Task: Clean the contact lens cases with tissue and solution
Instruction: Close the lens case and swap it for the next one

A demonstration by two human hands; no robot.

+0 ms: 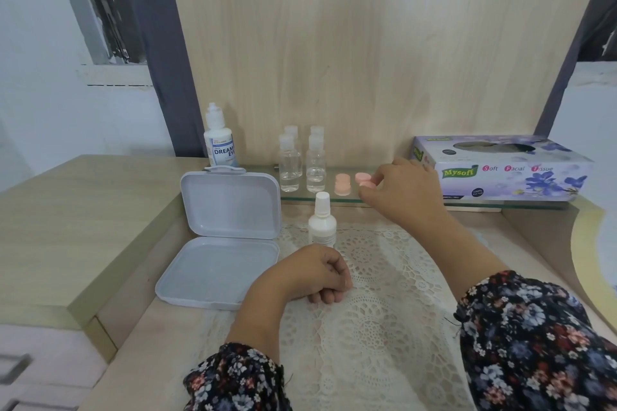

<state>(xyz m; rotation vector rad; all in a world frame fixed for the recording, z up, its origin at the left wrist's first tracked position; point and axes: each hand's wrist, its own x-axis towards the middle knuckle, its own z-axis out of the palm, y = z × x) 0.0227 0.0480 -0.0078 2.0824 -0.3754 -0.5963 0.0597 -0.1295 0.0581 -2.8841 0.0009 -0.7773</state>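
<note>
Two pink contact lens cases lie on a glass shelf (334, 202). One pink case (343, 184) lies free beside the clear bottles. My right hand (405, 192) reaches onto the shelf and pinches the other pink case (364, 179) with its fingertips. My left hand (317, 274) rests on the lace cloth (384, 294) with fingers curled, holding nothing I can see. A solution bottle (219, 140) labelled Dream Eye stands at the shelf's left end. The tissue box (500, 170) sits at the right end.
Several small clear bottles (302, 163) stand mid-shelf. A small white bottle (322, 222) stands on the cloth just beyond my left hand. An open white plastic box (217, 243) lies at left. A wooden panel rises behind the shelf.
</note>
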